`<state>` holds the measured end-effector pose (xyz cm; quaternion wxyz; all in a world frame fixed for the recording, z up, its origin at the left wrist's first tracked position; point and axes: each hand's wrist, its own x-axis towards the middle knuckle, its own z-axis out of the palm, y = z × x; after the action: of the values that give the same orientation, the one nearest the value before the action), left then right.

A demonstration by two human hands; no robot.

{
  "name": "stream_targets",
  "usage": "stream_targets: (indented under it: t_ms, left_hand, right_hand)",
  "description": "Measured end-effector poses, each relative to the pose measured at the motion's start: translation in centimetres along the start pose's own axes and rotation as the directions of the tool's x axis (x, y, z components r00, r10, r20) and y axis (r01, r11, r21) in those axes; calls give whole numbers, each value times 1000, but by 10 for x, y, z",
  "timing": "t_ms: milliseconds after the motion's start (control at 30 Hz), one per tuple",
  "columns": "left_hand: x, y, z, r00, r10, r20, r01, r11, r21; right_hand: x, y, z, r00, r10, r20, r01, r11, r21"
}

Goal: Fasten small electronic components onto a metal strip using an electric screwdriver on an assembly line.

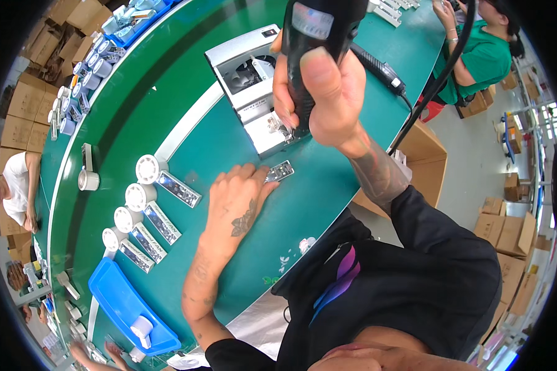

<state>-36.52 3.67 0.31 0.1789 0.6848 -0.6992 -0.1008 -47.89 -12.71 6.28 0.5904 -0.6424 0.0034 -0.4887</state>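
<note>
My right hand point(331, 93) is wrapped round a black electric screwdriver point(322, 37), thumb along its body. Its lower end is by the front of a silver screw feeder point(244, 93), partly hidden by the hand. On the green table my left hand point(232, 201) is closed over a small handheld fan. Only the fan's open handle point(280, 171) shows, with a circuit board in it; the hand covers the rest. Left of that hand lies a slanting row of several white handheld fans point(178, 188) with open handles and round heads.
A blue tray point(114, 297) with a white part stands at the lower left. A second black electric screwdriver point(380, 71) lies beyond my right hand, its cable running down. A single fan point(88, 179) sits on the green belt point(114, 133). Co-workers are at far left and upper right.
</note>
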Motion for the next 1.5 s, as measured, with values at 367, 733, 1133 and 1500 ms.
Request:
stream_targets:
  t_ms: [367,733,1133,1500]
  left_hand:
    - [1,-2,0,999,-10,31,11,1000,-8]
    - [1,-2,-2,999,-10,31,12,999,-42]
    - [-1,1,0,999,23,24,-23,1000,11]
    - [0,1,2,999,24,35,-26,998,49]
  right_hand:
    - [-38,12,3,990,143,-5,-138,967,216]
    - [-44,9,2,990,138,-21,-127,954,271]
    - [-59,2,10,974,225,-19,-220,963,156]
    - [-66,4,9,968,247,-39,-232,948,218]
